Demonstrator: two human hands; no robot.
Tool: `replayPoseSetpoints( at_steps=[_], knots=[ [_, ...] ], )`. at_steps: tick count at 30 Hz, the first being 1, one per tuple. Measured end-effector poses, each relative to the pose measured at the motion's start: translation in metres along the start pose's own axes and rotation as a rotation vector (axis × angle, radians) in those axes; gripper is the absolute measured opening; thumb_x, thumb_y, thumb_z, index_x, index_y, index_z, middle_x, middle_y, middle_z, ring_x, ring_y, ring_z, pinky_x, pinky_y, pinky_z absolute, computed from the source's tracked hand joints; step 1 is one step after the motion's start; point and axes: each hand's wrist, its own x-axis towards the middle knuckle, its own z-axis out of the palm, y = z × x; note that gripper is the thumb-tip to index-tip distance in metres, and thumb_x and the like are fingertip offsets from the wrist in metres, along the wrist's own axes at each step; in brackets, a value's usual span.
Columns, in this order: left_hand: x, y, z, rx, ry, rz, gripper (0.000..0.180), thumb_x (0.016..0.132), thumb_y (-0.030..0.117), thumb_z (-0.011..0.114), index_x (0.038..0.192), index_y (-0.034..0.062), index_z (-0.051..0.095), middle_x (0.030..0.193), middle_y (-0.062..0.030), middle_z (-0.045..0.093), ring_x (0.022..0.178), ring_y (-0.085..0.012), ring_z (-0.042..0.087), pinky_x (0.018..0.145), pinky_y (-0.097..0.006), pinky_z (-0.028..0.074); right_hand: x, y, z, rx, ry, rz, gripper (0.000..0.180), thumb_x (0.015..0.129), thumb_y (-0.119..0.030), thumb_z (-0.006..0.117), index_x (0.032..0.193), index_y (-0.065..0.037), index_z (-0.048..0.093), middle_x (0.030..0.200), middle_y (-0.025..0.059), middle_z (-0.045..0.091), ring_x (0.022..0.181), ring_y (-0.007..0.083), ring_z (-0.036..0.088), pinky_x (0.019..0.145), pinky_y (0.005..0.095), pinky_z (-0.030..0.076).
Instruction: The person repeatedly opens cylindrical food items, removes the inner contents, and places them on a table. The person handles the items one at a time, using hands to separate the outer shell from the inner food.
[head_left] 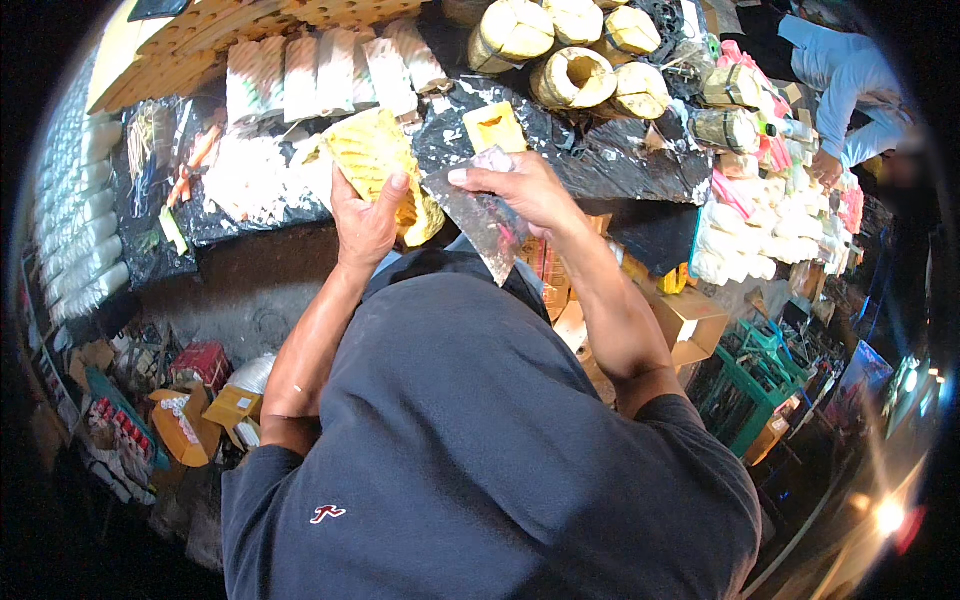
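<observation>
My left hand (pixel 366 222) grips a ridged, bumpy yellow block (pixel 385 165), thumb on its near face and fingers behind. I cannot make out what the block is made of. In my right hand (pixel 530 192) is a flat, smeared, greyish piece (pixel 482 215) that looks partly see-through and tapers to a point toward my body. My thumb presses on its upper edge; some of my fingers are hidden behind it. The piece is close to the block's right side. Beyond my right hand, a smaller yellow piece with a dark slot (pixel 495 127) lies on the black plastic sheet (pixel 450 110).
Wrapped pale rolls (pixel 318 75) and white scraps (pixel 262 180) lie at the back left. Bound straw-coloured cylinders (pixel 575 78) stand at the back. Pale packets (pixel 745 240) cover the right, near another person's blue sleeve (pixel 845 110). Cardboard boxes (pixel 690 325) and a green crate (pixel 750 385) sit lower.
</observation>
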Motion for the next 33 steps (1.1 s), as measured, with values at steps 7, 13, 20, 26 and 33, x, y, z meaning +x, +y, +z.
replayPoseSetpoints(
  at_steps=[7, 13, 20, 26, 33],
  knots=[
    [0.008, -0.009, -0.001, -0.035, 0.043, -0.037, 0.050, 0.103, 0.018, 0.074, 0.143, 0.0007, 0.048, 0.127, -0.0092, 0.067, 0.113, -0.0155, 0.066, 0.100, -0.032, 0.053, 0.006, 0.020, 0.020, 0.672, -0.032, 0.379, 0.041, 0.094, -0.034, 0.084, 0.122, -0.006, 0.073, 0.107, 0.0044, 0.076, 0.091, 0.0164, 0.072, 0.079, 0.0353, 0.060],
    [0.009, -0.020, -0.003, -0.391, 0.050, -0.227, 0.047, 0.104, 0.012, 0.070, 0.145, 0.0041, 0.048, 0.127, -0.0083, 0.069, 0.113, -0.0185, 0.069, 0.100, -0.036, 0.057, 0.015, 0.014, -0.006, 0.237, 0.157, -0.232, 0.033, 0.094, -0.023, 0.083, 0.122, -0.008, 0.073, 0.105, 0.0037, 0.078, 0.087, 0.0150, 0.071, 0.083, 0.0359, 0.058],
    [0.000, 0.011, -0.017, -0.672, -0.095, -0.424, 0.048, 0.092, -0.007, 0.074, 0.136, 0.0012, 0.058, 0.124, -0.0139, 0.073, 0.115, -0.0267, 0.071, 0.103, -0.043, 0.059, -0.082, -0.033, 0.026, -1.002, 0.293, -0.749, 0.041, 0.082, -0.006, 0.075, 0.123, -0.001, 0.069, 0.115, 0.0195, 0.076, 0.096, 0.0367, 0.076, 0.086, 0.0427, 0.061],
    [-0.006, 0.012, -0.015, -0.531, 0.085, -0.234, 0.046, 0.089, -0.013, 0.074, 0.132, -0.0012, 0.064, 0.127, -0.0132, 0.072, 0.119, -0.0252, 0.068, 0.108, -0.041, 0.054, -0.094, -0.042, 0.059, -0.995, 0.332, -0.731, 0.046, 0.075, 0.000, 0.076, 0.120, 0.000, 0.067, 0.112, 0.0209, 0.076, 0.099, 0.0386, 0.076, 0.085, 0.0443, 0.061],
    [0.000, 0.030, -0.007, -0.447, -0.061, 0.126, 0.037, 0.095, -0.004, 0.070, 0.132, -0.0010, 0.064, 0.142, -0.0159, 0.059, 0.130, -0.0278, 0.061, 0.108, -0.038, 0.056, -0.096, -0.052, 0.071, -1.028, 0.358, -0.788, 0.049, 0.070, -0.001, 0.075, 0.118, -0.002, 0.065, 0.107, 0.0179, 0.075, 0.092, 0.0363, 0.075, 0.080, 0.0434, 0.061]
  ],
)
